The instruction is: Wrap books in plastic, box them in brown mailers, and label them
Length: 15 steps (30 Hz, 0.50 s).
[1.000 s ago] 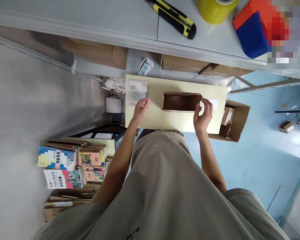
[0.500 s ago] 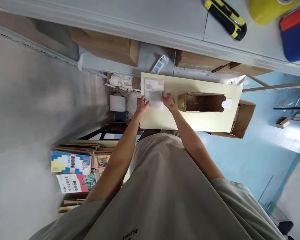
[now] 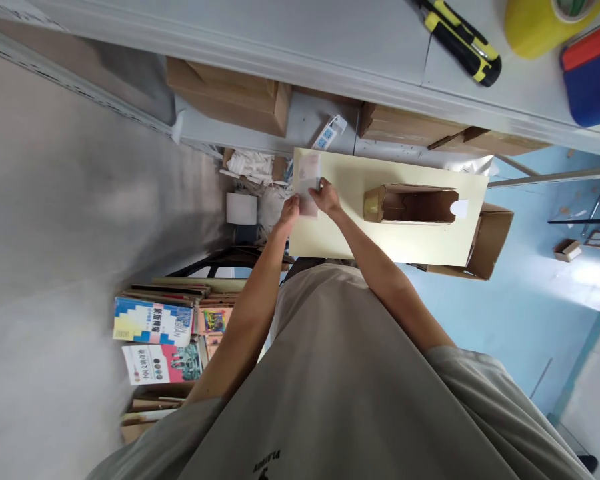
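Note:
Over the left end of a pale yellow board [image 3: 340, 233], my two hands hold a thin, flat packet [image 3: 309, 183], whitish and translucent with faint pinkish print. Its exact kind is too blurred to tell. My left hand [image 3: 290, 210] pinches the packet's lower left edge, thumb on top. On the opposite edge my right hand [image 3: 327, 198] is closed, its thumb and finger at the packet's side. To the right on the same board lies a long, narrow open cardboard box [image 3: 415, 207], with a white card [image 3: 459, 209] at its right end.
A grey shelf [image 3: 280, 40] above carries a yellow-and-black utility knife [image 3: 465, 43] and a yellow tape roll [image 3: 550, 27]. Cardboard boxes [image 3: 235, 100] and a power strip [image 3: 327, 133] sit behind the board. Stacked books [image 3: 153, 323] lie at lower left.
The packet looked wider half a second ago and now shows as a narrower strip. My right hand has come closer to my left. The whole view has shifted slightly.

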### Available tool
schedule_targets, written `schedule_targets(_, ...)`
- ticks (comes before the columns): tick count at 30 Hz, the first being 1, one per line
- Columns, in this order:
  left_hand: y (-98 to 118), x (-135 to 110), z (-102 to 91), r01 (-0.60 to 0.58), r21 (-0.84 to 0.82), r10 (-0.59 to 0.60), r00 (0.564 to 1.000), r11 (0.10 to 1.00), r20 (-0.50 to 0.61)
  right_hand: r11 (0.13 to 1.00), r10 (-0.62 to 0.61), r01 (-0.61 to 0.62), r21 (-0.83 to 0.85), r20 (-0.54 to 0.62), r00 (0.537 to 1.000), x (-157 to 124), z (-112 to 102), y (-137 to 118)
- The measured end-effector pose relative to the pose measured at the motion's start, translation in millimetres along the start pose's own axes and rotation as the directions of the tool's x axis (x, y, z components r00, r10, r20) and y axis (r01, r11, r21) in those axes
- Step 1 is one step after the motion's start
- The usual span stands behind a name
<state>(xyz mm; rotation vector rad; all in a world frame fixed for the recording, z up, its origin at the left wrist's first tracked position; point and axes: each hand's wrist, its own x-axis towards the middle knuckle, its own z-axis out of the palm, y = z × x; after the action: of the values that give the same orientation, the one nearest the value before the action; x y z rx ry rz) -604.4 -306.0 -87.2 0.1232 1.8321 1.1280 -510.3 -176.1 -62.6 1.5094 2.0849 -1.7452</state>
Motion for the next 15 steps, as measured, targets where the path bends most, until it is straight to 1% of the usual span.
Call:
schedule_targets(2, 9.1, -11.7, -6.8, 0.077, -0.092, -0.082, 0.996, 0.993, -0.047, 0.992, -0.037, 0.035, -0.119, -0.011, 0.999, -17.8, -2.8, -18.6)
schedule_targets(3, 14.7, -18.7, -11.9, 0.083, -0.160, -0.096, 0.993, 0.984, -0.074, 0.989, -0.075, 0.074, -0.128, -0.008, 0.997, -30.0, -8.3, -26.7)
schedule_targets(4, 21.0, -26.3, -17.8, 0.073, -0.243, -0.099, 0.990, 0.967, -0.096, 0.986, -0.133, 0.133, -0.101, 0.006, 0.991, -44.1, -16.5, -33.2)
schedule_targets(5, 28.0, -34.3, -23.9, 0.037, -0.324, -0.074, 0.992, 0.945, -0.103, 0.980, -0.194, 0.195, -0.040, 0.018, 0.981, -59.8, -27.2, -37.9)
schedule_targets(6, 35.7, -42.5, -29.8, -0.006, -0.379, -0.027, 0.996, 0.925, -0.080, 0.966, -0.254, 0.253, 0.049, 0.021, 0.967, -76.4, -40.2, -40.9)
schedule_targets(7, 44.1, -50.7, -34.7, -0.036, -0.411, 0.033, 0.999, 0.911, -0.014, 0.940, -0.310, 0.304, 0.156, 0.017, 0.951, -93.3, -54.5, -42.3)
schedule_targets(9, 63.4, -66.4, -39.9, -0.125, -0.455, 0.183, 0.979, 0.882, 0.085, 0.859, -0.393, 0.372, 0.352, -0.010, 0.919, -125.4, -84.7, -41.2)
schedule_targets(10, 74.5, -73.9, -39.3, -0.149, -0.454, 0.236, 0.961, 0.879, 0.142, 0.823, -0.413, 0.389, 0.414, -0.034, 0.910, -139.4, -99.2, -39.3)
schedule_targets(12, 100.1, -89.0, -30.7, -0.188, -0.401, 0.299, 0.925, 0.897, 0.234, 0.784, -0.413, 0.402, 0.473, -0.086, 0.907, -160.8, -125.5, -33.4)
schedule_targets(13, 114.5, -97.0, -22.8, -0.212, -0.353, 0.314, 0.912, 0.911, 0.264, 0.779, -0.400, 0.403, 0.480, -0.114, 0.909, -167.7, -137.8, -29.3)
schedule_targets(15, 145.3, -114.1, -0.1, -0.302, -0.243, 0.364, 0.890, 0.922, 0.275, 0.775, -0.382, 0.412, 0.479, -0.165, 0.910, -174.1, -164.2, -18.2)
